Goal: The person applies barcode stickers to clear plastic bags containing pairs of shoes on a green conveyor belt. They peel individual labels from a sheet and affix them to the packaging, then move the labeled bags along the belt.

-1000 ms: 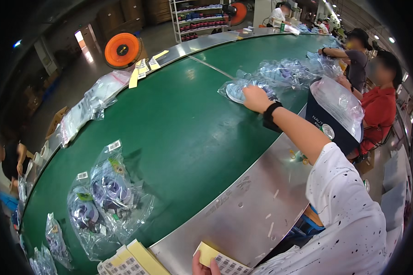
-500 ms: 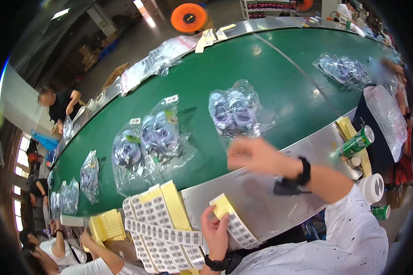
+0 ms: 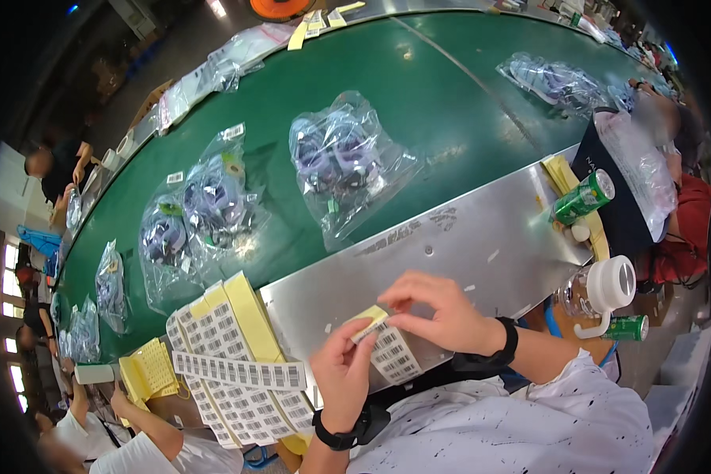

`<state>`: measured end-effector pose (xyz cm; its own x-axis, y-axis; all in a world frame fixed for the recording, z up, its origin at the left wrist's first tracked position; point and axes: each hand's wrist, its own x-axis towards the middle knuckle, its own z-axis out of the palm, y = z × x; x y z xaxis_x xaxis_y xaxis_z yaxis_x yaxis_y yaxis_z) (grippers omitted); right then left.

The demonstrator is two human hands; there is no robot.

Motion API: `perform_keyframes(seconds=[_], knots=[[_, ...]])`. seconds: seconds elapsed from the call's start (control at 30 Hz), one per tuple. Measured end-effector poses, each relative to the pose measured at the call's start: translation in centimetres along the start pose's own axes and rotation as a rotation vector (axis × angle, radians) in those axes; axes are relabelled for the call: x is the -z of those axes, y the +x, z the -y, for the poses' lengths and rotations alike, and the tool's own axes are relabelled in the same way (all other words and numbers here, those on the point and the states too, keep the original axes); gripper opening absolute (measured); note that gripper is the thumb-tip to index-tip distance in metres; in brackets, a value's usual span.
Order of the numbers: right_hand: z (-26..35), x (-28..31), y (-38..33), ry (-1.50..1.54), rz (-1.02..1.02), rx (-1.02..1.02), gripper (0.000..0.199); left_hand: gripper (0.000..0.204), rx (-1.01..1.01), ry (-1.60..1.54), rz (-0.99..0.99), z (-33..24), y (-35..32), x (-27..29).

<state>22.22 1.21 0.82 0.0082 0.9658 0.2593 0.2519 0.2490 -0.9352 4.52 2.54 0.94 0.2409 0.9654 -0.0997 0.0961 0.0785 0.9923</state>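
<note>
My left hand (image 3: pixel 342 375) pinches a narrow sheet of barcode stickers (image 3: pixel 395 357) with a yellow backing strip, low over the metal ledge. The fingers of my right hand (image 3: pixel 444 314) are curled in at that sheet's top end, thumb and fingertip closed at its edge; whether a sticker has come loose there I cannot make out. Beside my left hand lies a spread of overlapping barcode sticker sheets (image 3: pixel 227 336) with yellow backing. Beyond the ledge, a clear bag of lilac-blue shoes (image 3: pixel 336 154) rests on the green belt (image 3: pixel 442 103).
More bagged shoes (image 3: pixel 213 189) lie to the left, with white labels on their bags. At right stand a green can (image 3: pixel 583 197), a clear bottle with a white lid (image 3: pixel 608 284) and a dark box (image 3: pixel 608 170). A co-worker's arm (image 3: pixel 146 423) handles yellow sheets (image 3: pixel 148 371) at lower left.
My right hand has come back from near the bagged shoes to the sticker sheet in my left hand. The whole view has shifted, so things appear higher and farther left.
</note>
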Motion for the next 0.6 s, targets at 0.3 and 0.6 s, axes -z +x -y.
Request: perform_keyframes(seconds=[0.3, 0.6], knots=[[-0.8, -1.1, -0.3, -0.334, -0.053, 0.361, 0.01, 0.027, 0.058, 0.108, 0.063, 1.3, 0.0, 1.2], [1.9, 2.7, 3.8, -0.071, -0.173, 0.295, 0.002, 0.047, 0.112, 0.016, 0.053, 2.3, 2.0, 2.0]])
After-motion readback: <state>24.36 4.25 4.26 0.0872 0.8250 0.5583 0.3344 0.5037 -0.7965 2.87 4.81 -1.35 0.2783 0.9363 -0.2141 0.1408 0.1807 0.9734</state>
